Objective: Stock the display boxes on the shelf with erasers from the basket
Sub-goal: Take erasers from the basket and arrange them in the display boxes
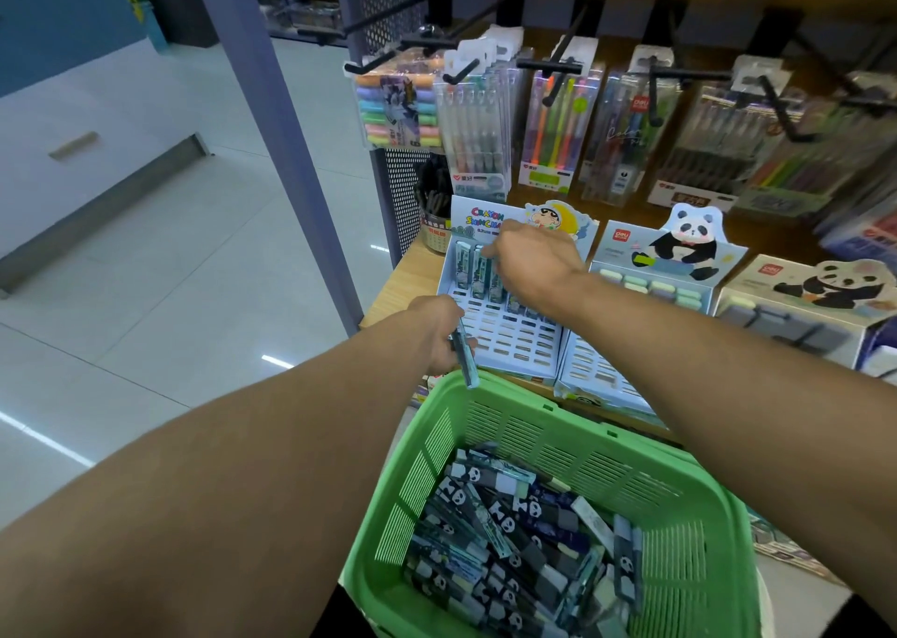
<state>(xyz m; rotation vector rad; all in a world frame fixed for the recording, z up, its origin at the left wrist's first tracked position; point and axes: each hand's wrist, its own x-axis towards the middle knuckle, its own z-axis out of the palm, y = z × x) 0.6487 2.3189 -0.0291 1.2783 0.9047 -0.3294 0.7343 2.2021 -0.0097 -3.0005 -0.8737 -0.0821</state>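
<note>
Shelf: right hand over box; left hand (curled) grips eraser.

Basket before the shelf, display boxes in a row upon it.

The basket of erasers sat nearest, below the shelf. On the shelf stood three display boxes: the left box, the middle box beside it, the right box beyond. Pen packs hung behind them.

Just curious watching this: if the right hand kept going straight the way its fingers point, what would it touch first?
Probably the upright packs in the back row of the Crayon Shin-chan display box; the right hand has its fingertips right at them, though depth is unclear.
</note>
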